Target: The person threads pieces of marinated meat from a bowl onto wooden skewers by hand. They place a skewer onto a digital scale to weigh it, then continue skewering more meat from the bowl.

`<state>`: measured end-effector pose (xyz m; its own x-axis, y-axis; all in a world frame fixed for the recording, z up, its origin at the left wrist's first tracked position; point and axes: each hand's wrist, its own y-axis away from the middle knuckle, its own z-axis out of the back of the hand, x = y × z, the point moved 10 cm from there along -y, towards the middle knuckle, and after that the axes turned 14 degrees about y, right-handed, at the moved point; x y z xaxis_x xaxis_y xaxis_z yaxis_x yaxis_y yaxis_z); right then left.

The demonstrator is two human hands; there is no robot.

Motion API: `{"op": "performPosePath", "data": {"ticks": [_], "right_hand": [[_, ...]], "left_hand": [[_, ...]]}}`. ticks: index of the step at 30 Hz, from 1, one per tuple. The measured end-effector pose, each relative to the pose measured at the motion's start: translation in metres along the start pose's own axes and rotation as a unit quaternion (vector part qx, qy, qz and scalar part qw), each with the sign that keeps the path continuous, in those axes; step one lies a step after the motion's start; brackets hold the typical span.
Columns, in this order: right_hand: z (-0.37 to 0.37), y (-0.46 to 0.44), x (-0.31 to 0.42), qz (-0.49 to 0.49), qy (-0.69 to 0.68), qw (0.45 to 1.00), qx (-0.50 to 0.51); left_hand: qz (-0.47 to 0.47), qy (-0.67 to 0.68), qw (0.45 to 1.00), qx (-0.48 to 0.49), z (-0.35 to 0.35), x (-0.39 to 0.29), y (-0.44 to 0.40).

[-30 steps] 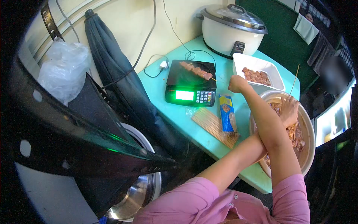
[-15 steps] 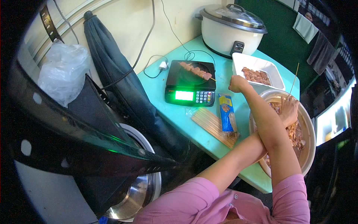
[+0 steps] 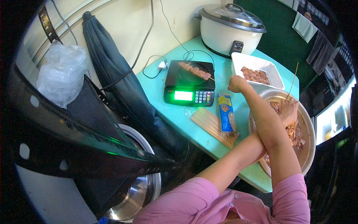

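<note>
My forearms are crossed, the right one lying over the left. Fingers of my left hand are closed on a thin bamboo skewer that stands up, slightly tilted, from the basin. That wide, pale basin contains marinated meat pieces in dark liquid; the skewer's lower end is hidden. Beside the near left corner of a white tray, my right hand forms a fist, with nothing seen protruding from it. Skewered meat lies in the tray. One raw meat skewer rests on a black digital scale.
Bamboo skewers lie fanned beside a blue-and-yellow packet on the turquoise table. A large rice cooker stands at the back. Left are a folded umbrella, a plastic bag and a metal basin below.
My left hand has shifted very slightly in the basin, and the skewer with it. My right fist stays by the tray. The whole view has moved a little.
</note>
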<state>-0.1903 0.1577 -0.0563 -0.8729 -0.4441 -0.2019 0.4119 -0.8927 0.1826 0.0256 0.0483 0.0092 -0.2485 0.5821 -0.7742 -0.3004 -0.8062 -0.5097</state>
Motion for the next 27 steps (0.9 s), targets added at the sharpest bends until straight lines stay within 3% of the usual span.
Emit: {"op": "performPosePath", "data": {"ticks": [15,21,24,26,27], "right_hand": [[0.002,0.008,-0.001,-0.019,-0.016,0.999,0.023],[-0.008,-0.013,0.002,0.026,0.032,0.999,-0.016],[0.008,-0.011,0.003,0.005,-0.085,0.994,-0.065],[0.022,-0.004,0.015,0.033,-0.238,0.966,-0.101],[0.021,-0.007,0.019,0.033,-0.238,0.966,-0.101]], "left_hand": [[-0.005,0.011,1.0,0.0,-0.005,-0.011,-0.002],[-0.006,0.016,1.0,-0.001,-0.005,-0.013,-0.006],[-0.006,0.017,1.0,0.0,-0.008,-0.012,-0.006],[-0.007,0.017,1.0,0.001,-0.008,-0.012,-0.007],[-0.006,0.017,1.0,0.001,-0.007,-0.011,-0.007]]}}
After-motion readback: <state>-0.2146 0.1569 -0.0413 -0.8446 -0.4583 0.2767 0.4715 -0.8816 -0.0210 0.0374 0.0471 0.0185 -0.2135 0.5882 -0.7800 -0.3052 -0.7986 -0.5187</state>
